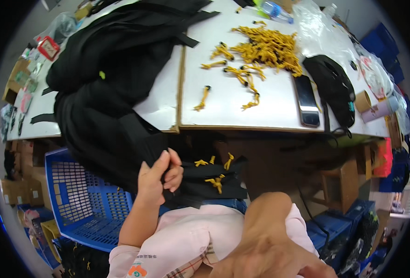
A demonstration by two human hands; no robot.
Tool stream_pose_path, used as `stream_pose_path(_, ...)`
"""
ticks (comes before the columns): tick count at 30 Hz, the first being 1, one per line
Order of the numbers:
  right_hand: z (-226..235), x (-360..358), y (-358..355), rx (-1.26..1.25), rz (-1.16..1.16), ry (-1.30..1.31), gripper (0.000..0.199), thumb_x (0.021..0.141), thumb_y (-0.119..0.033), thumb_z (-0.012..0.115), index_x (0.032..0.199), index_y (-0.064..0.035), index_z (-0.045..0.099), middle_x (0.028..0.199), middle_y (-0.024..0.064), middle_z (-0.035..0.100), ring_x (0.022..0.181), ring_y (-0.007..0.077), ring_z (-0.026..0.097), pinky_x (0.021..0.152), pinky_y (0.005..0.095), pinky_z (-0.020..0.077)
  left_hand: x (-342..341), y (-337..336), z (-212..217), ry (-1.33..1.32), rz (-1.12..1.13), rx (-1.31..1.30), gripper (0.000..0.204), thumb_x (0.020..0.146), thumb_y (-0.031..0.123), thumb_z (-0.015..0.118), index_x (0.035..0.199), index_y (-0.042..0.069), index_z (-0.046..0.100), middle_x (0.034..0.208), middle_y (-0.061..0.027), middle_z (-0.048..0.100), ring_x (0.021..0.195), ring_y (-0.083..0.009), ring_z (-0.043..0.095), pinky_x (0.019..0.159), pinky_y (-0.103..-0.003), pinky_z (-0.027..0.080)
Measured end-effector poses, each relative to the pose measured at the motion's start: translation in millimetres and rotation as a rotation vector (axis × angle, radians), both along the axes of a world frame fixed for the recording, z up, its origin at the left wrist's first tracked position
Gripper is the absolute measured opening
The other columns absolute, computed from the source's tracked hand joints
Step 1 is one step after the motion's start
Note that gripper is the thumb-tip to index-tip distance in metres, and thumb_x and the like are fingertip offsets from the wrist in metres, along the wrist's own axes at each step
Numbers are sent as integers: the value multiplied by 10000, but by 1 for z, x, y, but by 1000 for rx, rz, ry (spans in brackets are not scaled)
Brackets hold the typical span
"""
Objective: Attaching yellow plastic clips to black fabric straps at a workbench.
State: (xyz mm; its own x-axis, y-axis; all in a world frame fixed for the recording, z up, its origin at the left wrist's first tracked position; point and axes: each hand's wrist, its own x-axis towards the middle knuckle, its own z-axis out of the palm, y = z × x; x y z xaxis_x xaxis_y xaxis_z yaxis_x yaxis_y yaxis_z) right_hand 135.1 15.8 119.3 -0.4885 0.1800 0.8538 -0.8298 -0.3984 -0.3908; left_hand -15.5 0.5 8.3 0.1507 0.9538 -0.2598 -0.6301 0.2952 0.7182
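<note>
My left hand (161, 173) is closed, thumb against curled fingers, on the edge of a black fabric piece (135, 139). That fabric hangs over the table's front edge from a large black heap (107, 60). My right hand (265, 255) is raised close to the camera at the lower edge; its fingers run out of the picture, so what they do is hidden. Across my lap lies more black cloth (235, 185) with several yellow cord pulls (215, 183) on it. A pile of yellow cord pulls with black ends (267, 46) lies on the white table (158, 109).
Right of the pile are a phone (306, 99), a black pouch (330, 85) with a strap, a pale cup (379, 110) and clear plastic bags (325, 32). A blue plastic crate (86, 199) stands at my left. A wooden stool (339, 185) is under the table.
</note>
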Motion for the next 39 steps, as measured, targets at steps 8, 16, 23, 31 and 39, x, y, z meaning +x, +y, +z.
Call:
stream_pose_path(8,-17,13,3,-30,132,-246,948,637,-645,491,1119,164,383,1126,311,430,1119,364,397,949,376,289,-1,1,2,29,-141,22,272,869,254,420,773,6,473,488,16,325,380,-50,299,352,-189,266)
stream_pose_path(16,-44,17,18,234,-1080,-713,386,699,-215,587,982,46,551,978,125,531,823,248,506,701,326,433,2,-6,8,153,-205,175,174,798,172,545,787,9,484,512,11,388,409,-54,342,372,-188,259)
stream_pose_path(23,-97,-13,29,805,-1811,-665,366,611,-80,657,966,-30,580,957,101,542,783,241,506,671,307,441,-5,-4,6,-79,-245,-122,137,688,46,558,801,28,482,550,-1,427,400,-62,378,354,-183,263)
stream_pose_path(31,-105,-13,32,598,-1723,-767,329,605,-50,652,915,-28,545,933,101,512,809,272,490,683,327,415,-3,-1,2,176,-294,0,224,637,12,603,827,32,485,597,-1,451,396,-70,390,352,-179,275)
stream_pose_path(39,-105,-3,22,-401,-809,-891,61,782,-15,546,830,11,518,760,75,543,641,88,497,537,193,414,6,0,-3,167,126,182,227,692,129,666,747,1,488,658,-53,482,558,-128,504,448,-228,427)
